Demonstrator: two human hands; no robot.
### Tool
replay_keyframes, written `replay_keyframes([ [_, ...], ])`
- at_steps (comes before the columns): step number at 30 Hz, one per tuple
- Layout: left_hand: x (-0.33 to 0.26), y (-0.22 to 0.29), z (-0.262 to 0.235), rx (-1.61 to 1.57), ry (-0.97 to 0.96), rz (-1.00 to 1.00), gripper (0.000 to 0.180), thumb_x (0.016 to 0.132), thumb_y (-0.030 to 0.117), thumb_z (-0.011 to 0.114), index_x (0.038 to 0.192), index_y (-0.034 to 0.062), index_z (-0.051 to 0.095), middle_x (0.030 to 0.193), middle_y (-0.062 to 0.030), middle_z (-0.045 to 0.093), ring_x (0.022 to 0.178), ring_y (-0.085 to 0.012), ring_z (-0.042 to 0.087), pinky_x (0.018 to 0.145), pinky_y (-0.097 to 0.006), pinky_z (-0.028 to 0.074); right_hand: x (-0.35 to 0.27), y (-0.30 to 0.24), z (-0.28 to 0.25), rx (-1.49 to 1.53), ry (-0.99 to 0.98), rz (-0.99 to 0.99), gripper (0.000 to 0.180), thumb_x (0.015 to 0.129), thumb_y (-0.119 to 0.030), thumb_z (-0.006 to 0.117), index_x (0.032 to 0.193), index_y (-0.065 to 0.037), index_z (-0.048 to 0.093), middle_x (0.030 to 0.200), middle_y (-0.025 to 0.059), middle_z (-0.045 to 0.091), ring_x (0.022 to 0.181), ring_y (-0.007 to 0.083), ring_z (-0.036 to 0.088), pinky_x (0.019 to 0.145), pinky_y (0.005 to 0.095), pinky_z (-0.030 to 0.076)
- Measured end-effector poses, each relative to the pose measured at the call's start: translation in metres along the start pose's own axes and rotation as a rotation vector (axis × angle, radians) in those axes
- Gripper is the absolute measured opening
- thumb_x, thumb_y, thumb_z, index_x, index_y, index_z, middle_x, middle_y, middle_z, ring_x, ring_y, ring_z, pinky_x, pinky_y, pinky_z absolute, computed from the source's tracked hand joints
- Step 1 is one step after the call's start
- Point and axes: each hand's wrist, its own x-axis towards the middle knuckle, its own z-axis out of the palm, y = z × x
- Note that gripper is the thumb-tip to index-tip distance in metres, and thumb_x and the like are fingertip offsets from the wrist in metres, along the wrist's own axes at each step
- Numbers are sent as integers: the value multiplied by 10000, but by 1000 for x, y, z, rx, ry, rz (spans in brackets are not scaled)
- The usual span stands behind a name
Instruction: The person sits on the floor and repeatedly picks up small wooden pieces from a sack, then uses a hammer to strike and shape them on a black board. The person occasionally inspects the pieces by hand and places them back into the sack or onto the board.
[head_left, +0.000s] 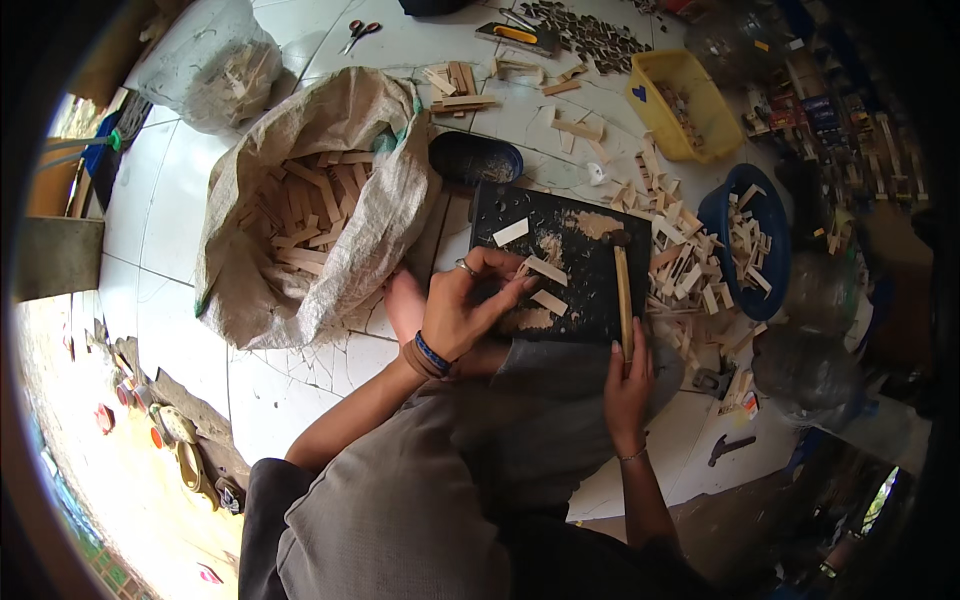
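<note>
Pinching a slim, pale wooden strip (546,271) between thumb and fingertips, the left hand (453,312) hovers in the head view above a scuffed black board (590,280) flecked with sawdust, while the right hand (628,388) grips the smooth wooden handle of a hammer (624,292) over the board's right side. Crowding this surface are a crinkled woven sack (240,220) of flat slats (305,200) to the left, a dark oval dish (440,165) beyond, and heaped angular wood pieces (690,262) to the right, beside a round blue basin (783,235).
</note>
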Motion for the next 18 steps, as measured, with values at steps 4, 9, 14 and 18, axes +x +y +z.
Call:
replay_keyframes([
  [4, 0, 23, 0, 117, -18, -31, 189, 936, 52, 761, 1099, -29, 711, 1029, -120, 785, 941, -136, 743, 809, -265, 579, 10, -6, 4, -110, 104, -94, 464, 1044, -172, 623, 1485, -58, 536, 1370, 188, 546, 1219, 342, 579, 989, 432, 483],
  [9, -1, 34, -8, 321, -84, 221, 198, 903, 16, 756, 1093, -24, 716, 1108, -161, 765, 983, -243, 740, 850, -331, 581, 18, -34, 9, -288, 260, -313, 416, 1015, -178, 657, 1412, -67, 601, 1280, 162, 566, 1174, 329, 583, 982, 451, 462],
  [14, -5, 33, -9, 510, -134, 442, 283, 839, 4, 796, 1109, 42, 721, 1178, -103, 765, 976, -256, 732, 827, -346, 521, 22, -60, 41, -81, 58, -317, 420, 1000, -245, 668, 1392, -98, 628, 1317, 133, 551, 1213, 310, 562, 1036, 463, 398],
  [18, -12, 29, -12, 634, -142, 501, 330, 817, 23, 821, 1126, 74, 717, 1192, -70, 769, 972, -252, 732, 867, -367, 479, 28, -59, 51, -136, 29, -335, 354, 993, -243, 667, 1324, -117, 670, 1312, 115, 556, 1212, 310, 563, 1041, 472, 393],
])
